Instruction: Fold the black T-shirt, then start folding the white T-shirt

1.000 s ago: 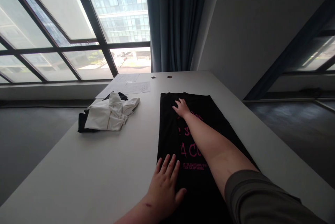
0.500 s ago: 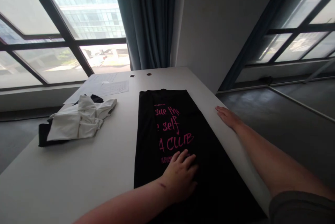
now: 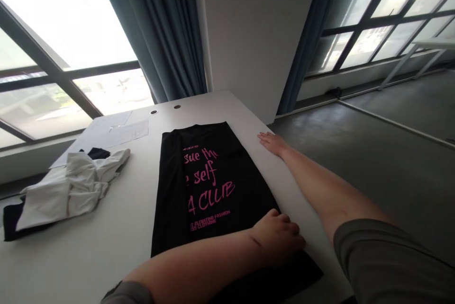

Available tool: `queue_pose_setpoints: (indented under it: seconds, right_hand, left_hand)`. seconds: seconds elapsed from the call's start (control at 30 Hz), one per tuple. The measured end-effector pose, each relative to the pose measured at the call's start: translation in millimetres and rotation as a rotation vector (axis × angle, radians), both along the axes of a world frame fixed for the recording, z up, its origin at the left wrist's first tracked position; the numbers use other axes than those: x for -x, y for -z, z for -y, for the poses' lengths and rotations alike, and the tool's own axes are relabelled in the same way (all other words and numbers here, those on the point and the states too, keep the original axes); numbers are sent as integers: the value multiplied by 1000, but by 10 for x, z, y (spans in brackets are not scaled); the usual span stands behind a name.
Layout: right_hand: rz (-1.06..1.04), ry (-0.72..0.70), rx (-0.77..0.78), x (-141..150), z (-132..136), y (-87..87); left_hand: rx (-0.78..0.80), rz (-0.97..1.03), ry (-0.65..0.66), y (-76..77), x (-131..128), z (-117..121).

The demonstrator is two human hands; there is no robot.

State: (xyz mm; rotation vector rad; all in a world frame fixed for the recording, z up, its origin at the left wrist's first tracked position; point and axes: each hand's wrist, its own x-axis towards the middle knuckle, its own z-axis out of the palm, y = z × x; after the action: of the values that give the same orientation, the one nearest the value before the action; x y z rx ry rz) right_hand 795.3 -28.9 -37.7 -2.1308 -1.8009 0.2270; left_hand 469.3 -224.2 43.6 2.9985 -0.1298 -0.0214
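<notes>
A black T-shirt (image 3: 199,171) with pink lettering lies folded into a long strip on the white table (image 3: 117,252). My left hand (image 3: 280,235) rests on the shirt's near right edge with its fingers curled down; whether cloth is gripped is hidden. My right hand (image 3: 272,142) lies flat, fingers stretched out, on the bare table at its right edge, just beside the shirt's far right side.
A crumpled white garment (image 3: 71,190) lies over a dark one (image 3: 12,221) at the left. Sheets of paper (image 3: 117,129) and two cable holes (image 3: 154,111) are near the far edge. Curtains and windows stand behind; bare floor lies to the right.
My left hand slid rightward across the shirt to its near right edge. My right hand left the shirt's top and now lies on the table's right edge. The view swung right.
</notes>
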Motion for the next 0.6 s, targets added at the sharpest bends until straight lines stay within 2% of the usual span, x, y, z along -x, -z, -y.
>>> queue_pose_setpoints:
  seconds: [0.13, 0.23, 0.33, 0.5, 0.6]
  right_hand:
    - [-120, -39, 15, 285, -356, -143]
    - [-259, -135, 48, 638, -668, -257]
    - [-403, -163, 68, 1000, -905, -341]
    - [-600, -60, 91, 1396, -1002, -445]
    - [-661, -25, 66, 1536, -978, -551]
  left_hand:
    - [101, 15, -22, -116, 214, -141]
    - [199, -28, -62, -196, 398, -226]
    - [291, -47, -100, -236, 538, -234]
    - [461, 25, -49, -200, 715, -151]
    - [485, 70, -46, -167, 813, -102]
